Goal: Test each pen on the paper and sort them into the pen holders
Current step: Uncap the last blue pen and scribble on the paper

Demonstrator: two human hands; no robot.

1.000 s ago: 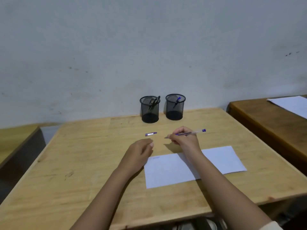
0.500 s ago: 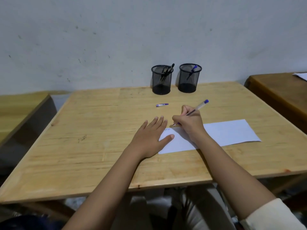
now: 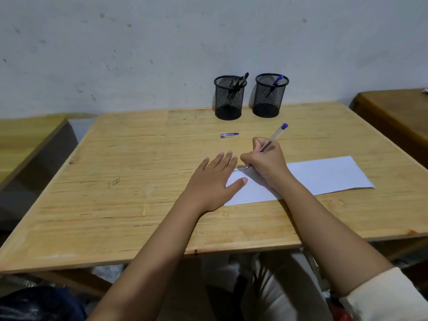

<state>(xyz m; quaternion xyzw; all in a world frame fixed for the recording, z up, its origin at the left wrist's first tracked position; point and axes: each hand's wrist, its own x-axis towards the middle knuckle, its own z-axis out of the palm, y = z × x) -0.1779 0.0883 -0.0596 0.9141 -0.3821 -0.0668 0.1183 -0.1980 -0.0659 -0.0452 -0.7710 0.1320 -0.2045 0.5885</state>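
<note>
My right hand point(image 3: 266, 162) grips a clear pen with a blue end point(image 3: 275, 135), its tip touching the top left corner of the white paper point(image 3: 324, 176), where small blue marks show. My left hand point(image 3: 212, 181) lies flat with straight fingers, pressing the paper's left edge and the table. The pen's blue cap point(image 3: 229, 135) lies loose on the table behind my hands. Two black mesh pen holders stand by the wall: the left holder point(image 3: 229, 99) has dark pens, the right holder point(image 3: 269, 96) has one blue pen.
The light wooden table point(image 3: 127, 181) ends at a front edge close to my body. A darker wooden table point(image 3: 393, 112) stands at the right, and another wooden surface point(image 3: 25, 140) at the left. A grey wall rises right behind the holders.
My right hand brought the pen from above the table down to the paper's corner and tilted it upright. My left hand flattened onto the paper's left edge. The camera tilted downward.
</note>
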